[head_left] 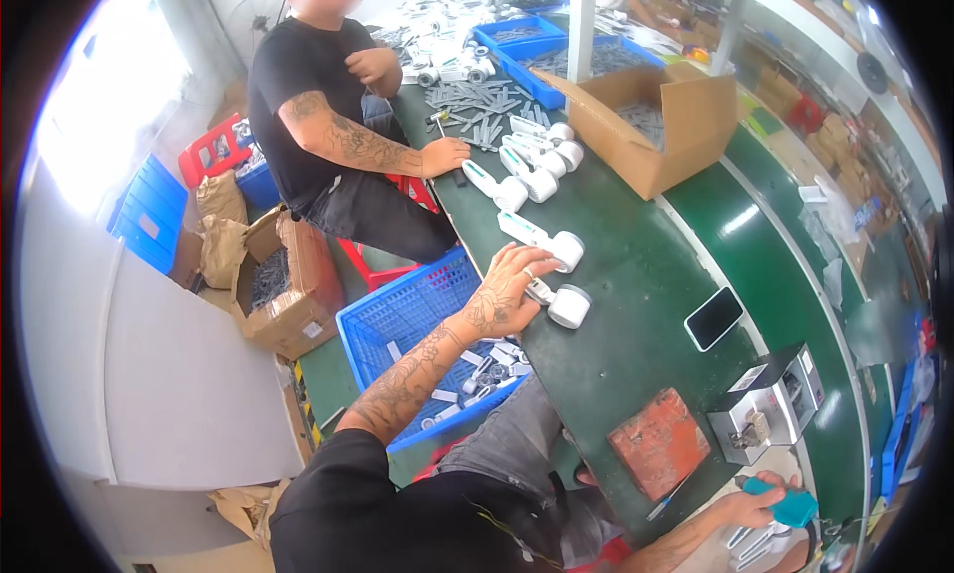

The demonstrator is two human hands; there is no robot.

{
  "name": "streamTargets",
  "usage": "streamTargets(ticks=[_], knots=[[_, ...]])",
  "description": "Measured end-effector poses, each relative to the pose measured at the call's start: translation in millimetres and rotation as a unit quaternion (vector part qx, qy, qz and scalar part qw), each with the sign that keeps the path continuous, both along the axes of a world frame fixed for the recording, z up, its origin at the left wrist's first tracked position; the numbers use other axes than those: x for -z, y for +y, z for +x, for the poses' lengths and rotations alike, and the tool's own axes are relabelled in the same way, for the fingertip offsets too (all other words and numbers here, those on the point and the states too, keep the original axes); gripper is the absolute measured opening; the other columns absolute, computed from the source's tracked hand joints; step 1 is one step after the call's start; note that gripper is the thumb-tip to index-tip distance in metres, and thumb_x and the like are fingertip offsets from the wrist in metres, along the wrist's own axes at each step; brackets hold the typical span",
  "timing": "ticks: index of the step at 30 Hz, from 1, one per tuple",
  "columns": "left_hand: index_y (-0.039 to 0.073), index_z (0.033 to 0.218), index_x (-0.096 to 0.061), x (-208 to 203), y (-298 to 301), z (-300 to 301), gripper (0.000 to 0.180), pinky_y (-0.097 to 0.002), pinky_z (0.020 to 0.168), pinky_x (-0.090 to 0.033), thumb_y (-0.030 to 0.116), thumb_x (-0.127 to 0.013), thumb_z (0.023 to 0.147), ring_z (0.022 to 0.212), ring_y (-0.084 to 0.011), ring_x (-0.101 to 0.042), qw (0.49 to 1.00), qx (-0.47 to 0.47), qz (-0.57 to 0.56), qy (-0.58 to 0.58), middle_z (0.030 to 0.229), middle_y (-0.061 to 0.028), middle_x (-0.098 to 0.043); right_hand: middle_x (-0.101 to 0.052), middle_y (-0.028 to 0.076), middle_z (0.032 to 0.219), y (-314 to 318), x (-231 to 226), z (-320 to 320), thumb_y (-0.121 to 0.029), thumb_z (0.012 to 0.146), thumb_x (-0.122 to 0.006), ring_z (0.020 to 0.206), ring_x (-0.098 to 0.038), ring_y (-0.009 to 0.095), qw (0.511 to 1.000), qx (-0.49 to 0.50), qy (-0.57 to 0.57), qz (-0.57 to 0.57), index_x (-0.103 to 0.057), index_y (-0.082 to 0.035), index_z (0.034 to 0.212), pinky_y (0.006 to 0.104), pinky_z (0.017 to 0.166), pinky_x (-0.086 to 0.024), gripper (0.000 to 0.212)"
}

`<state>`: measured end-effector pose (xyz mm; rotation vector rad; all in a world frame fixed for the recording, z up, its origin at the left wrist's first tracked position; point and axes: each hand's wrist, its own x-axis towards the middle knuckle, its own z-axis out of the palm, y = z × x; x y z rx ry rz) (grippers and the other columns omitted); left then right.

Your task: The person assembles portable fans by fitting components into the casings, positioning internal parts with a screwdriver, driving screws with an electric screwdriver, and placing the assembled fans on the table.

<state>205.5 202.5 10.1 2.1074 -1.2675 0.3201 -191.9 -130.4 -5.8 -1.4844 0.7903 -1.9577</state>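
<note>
Firstly, green worktop (636, 305), running near to far. Cardboard box (661, 126), far, holding grey parts. Blue crate (412, 325), left of worktop edge, with white pieces inside. Rust-red block (661, 442), near. Black phone (714, 318), right of centre. White roller assembly (566, 306), mid-worktop, under left hand (512, 290), fingers spread, touching its handle. Right hand (760, 503), near right, closed round teal-handled tool (793, 508).

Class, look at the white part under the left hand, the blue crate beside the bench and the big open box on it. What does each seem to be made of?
White part: probably moulded plastic, smooth, faint sheen. Crate: blue plastic, its walls an open lattice. Box: brown corrugated cardboard, matt, with folded flaps. The left hand rests on the part.
</note>
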Motion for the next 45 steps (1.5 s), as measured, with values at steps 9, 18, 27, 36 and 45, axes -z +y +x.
streamTargets(ticks=[9, 18, 27, 36, 45], knots=[[0.008, 0.151, -0.046, 3.1, -53.9, -10.2, 0.079, -0.0599, 0.125, -0.019, 0.063, -0.060, 0.096, 0.150, -0.0445, -0.032, 0.985, -0.152, 0.077, -0.020, 0.157, -0.0249, -0.041, -0.056, 0.009, 0.083, 4.9, 6.0, 6.6, -0.040, 0.108, -0.059, 0.074, -0.054, 0.019, 0.999, -0.009, 0.035, 0.008, -0.049, 0.012, 0.134, 0.0316, 0.063, -0.046, 0.060], [0.011, 0.158, -0.040, 19.4, -53.1, -8.3, 0.085, -0.0585, 0.125, -0.018, 0.061, -0.065, 0.095, 0.154, -0.0459, -0.026, 0.985, -0.129, 0.108, 0.030, 0.162, -0.0264, -0.033, -0.057, 0.009, 0.083, 9.0, 4.8, 4.3, -0.037, 0.108, -0.060, 0.073, -0.054, 0.019, 0.999, -0.040, 0.009, 0.001, -0.049, 0.012, 0.133, 0.0319, 0.062, -0.046, 0.057], [0.013, 0.151, -0.045, 22.1, -47.5, -12.2, 0.074, -0.0586, 0.123, -0.022, 0.056, -0.067, 0.095, 0.152, -0.0415, -0.030, 0.991, -0.108, 0.081, 0.023, 0.157, -0.0218, -0.041, -0.056, 0.009, 0.083, 9.4, 1.7, 7.6, -0.036, 0.108, -0.059, 0.073, -0.054, 0.019, 0.999, -0.050, 0.007, -0.004, -0.048, 0.013, 0.133, 0.0323, 0.064, -0.046, 0.056], [0.010, 0.151, -0.045, 11.1, -52.6, -48.8, 0.079, -0.0564, 0.124, -0.024, 0.055, -0.072, 0.091, 0.150, -0.0433, -0.033, 0.988, -0.125, 0.089, 0.013, 0.157, -0.0244, -0.040, -0.056, 0.009, 0.083, 14.8, -3.2, 2.0, -0.035, 0.109, -0.058, 0.073, -0.053, 0.019, 0.998, -0.060, 0.010, -0.004, -0.046, 0.014, 0.134, 0.0333, 0.065, -0.047, 0.056], [0.002, 0.155, -0.036, 25.8, -52.2, -43.0, 0.082, -0.0516, 0.126, -0.027, 0.028, -0.075, 0.088, 0.148, -0.0437, -0.037, 0.998, -0.059, 0.015, 0.015, 0.159, -0.0254, -0.037, -0.056, 0.010, 0.084, 16.8, -6.8, 9.7, -0.035, 0.108, -0.059, 0.075, -0.053, 0.019, 0.997, -0.074, -0.010, 0.000, -0.047, 0.013, 0.133, 0.0333, 0.065, -0.046, 0.056]])
